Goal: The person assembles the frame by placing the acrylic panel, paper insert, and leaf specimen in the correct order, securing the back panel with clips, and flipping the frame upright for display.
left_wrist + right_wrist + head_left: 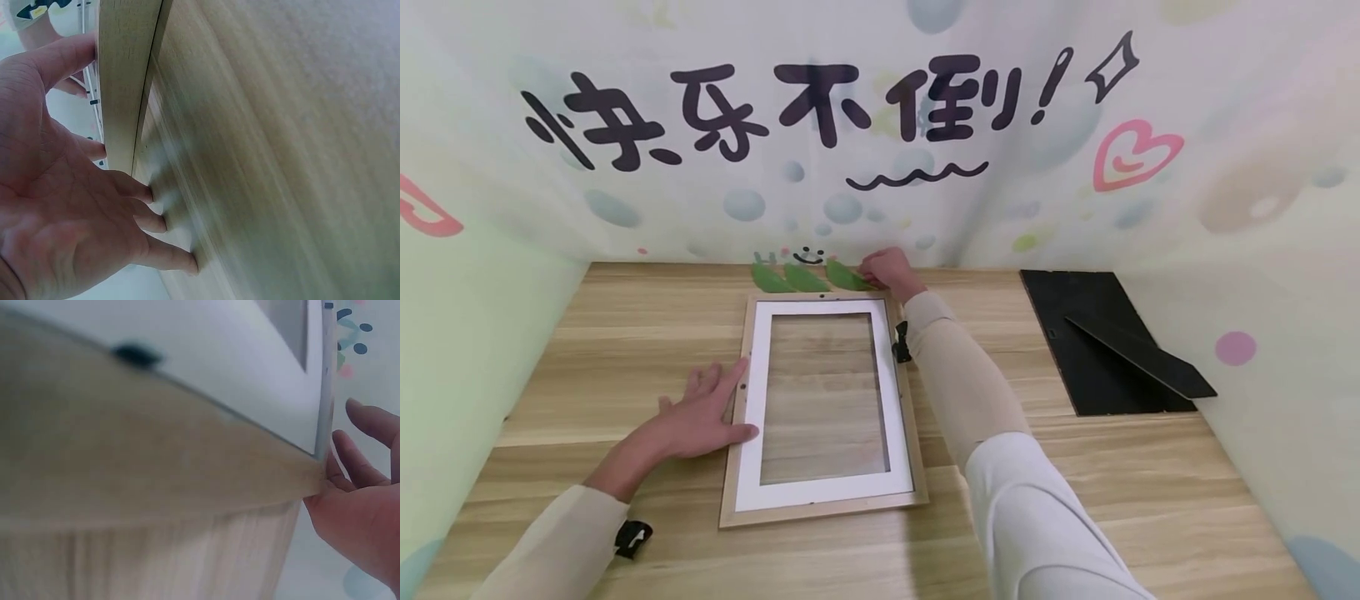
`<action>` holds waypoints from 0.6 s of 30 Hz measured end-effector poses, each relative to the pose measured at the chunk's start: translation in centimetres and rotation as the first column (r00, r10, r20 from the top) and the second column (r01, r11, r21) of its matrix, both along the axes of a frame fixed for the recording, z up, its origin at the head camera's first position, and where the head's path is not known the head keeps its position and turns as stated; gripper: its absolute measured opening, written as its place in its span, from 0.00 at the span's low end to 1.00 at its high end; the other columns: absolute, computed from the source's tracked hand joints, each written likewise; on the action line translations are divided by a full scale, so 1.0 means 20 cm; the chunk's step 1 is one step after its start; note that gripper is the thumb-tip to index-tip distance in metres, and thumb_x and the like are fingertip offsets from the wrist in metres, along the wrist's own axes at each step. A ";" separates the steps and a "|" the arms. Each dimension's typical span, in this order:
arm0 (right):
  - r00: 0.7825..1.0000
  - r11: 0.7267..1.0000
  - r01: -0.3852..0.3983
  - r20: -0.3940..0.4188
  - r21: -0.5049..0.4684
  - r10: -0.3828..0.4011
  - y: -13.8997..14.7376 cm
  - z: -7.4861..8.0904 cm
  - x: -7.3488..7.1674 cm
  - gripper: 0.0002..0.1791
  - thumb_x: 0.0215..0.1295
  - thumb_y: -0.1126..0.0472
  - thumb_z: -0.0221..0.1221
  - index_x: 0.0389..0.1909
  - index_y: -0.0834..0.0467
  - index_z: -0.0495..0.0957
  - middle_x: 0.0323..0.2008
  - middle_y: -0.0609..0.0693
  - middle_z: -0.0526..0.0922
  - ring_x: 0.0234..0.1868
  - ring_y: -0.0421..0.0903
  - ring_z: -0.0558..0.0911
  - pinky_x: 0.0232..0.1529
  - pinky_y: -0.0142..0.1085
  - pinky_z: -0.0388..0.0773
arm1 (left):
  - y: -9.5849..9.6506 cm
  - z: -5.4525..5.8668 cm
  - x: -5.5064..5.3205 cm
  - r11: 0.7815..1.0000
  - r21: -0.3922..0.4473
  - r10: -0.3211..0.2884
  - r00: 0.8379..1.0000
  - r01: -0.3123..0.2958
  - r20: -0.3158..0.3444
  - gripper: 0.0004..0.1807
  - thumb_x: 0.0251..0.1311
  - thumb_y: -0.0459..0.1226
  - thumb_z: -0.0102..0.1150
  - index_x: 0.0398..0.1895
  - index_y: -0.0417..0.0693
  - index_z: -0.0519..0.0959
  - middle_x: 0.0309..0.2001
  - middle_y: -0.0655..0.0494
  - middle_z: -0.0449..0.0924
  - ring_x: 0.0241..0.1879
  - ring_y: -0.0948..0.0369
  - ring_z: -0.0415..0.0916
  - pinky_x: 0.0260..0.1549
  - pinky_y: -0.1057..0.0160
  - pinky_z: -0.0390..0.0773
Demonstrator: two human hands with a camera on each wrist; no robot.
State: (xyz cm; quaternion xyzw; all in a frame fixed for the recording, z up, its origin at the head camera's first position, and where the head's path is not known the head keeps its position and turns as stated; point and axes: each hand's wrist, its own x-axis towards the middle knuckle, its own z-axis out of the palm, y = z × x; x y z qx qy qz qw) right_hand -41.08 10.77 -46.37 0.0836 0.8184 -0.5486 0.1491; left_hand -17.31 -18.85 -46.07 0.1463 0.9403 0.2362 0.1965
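A light wood picture frame point(823, 506) lies flat in the middle of the table, with a white mat point(820, 494) inside it and wood grain visible through the mat's opening. My left hand point(703, 421) rests at the frame's left side, thumb over its edge and fingers spread. In the left wrist view those fingertips point(192, 264) touch the tabletop beside the wooden edge. My right hand point(891, 268) is at the far right corner, fingers loosely bent. The right wrist view has this hand point(359, 500) against the corner, its thumb and fingers apart.
A black backing board point(1060, 367) with a stand leg point(1138, 354) sticking out lies at the right of the table point(1000, 321). A printed cloth wall point(700, 200) closes off the back, with green leaf shapes point(808, 278) beyond the frame's far edge.
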 end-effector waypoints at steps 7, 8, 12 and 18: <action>0.999 0.991 -0.040 0.012 0.131 0.038 -0.03 0.01 -0.01 0.21 0.57 0.69 0.63 0.53 0.64 0.79 0.45 0.56 0.82 0.34 0.42 0.78 0.34 0.29 0.76 | 0.00 0.00 0.00 1.000 0.007 0.001 1.000 -0.001 0.004 0.55 0.59 0.58 0.59 0.78 0.48 0.38 0.71 0.20 0.36 0.69 0.22 0.30 0.47 0.14 0.35; 0.999 0.988 -0.045 0.009 0.147 0.044 -0.03 0.01 -0.01 0.21 0.56 0.69 0.64 0.53 0.64 0.79 0.46 0.56 0.82 0.34 0.43 0.78 0.34 0.30 0.76 | 0.00 0.00 0.00 1.000 0.006 0.001 1.000 -0.001 0.005 0.55 0.59 0.58 0.59 0.78 0.48 0.37 0.71 0.20 0.36 0.68 0.22 0.30 0.47 0.14 0.35; 0.997 0.974 -0.067 -0.016 0.218 0.072 -0.04 0.00 -0.02 0.21 0.53 0.70 0.65 0.51 0.64 0.81 0.48 0.56 0.82 0.38 0.45 0.78 0.39 0.32 0.77 | -0.01 0.00 0.00 1.000 0.006 0.004 1.000 -0.004 0.013 0.55 0.59 0.57 0.59 0.78 0.49 0.37 0.71 0.20 0.35 0.68 0.22 0.30 0.47 0.14 0.34; 0.994 0.947 -0.091 -0.033 0.308 0.106 -0.06 -0.01 -0.04 0.22 0.52 0.71 0.63 0.51 0.63 0.81 0.53 0.56 0.81 0.50 0.49 0.78 0.50 0.36 0.77 | -0.01 0.00 -0.01 1.000 0.005 0.004 1.000 -0.004 0.017 0.55 0.59 0.58 0.59 0.78 0.50 0.36 0.72 0.20 0.35 0.68 0.22 0.29 0.48 0.14 0.34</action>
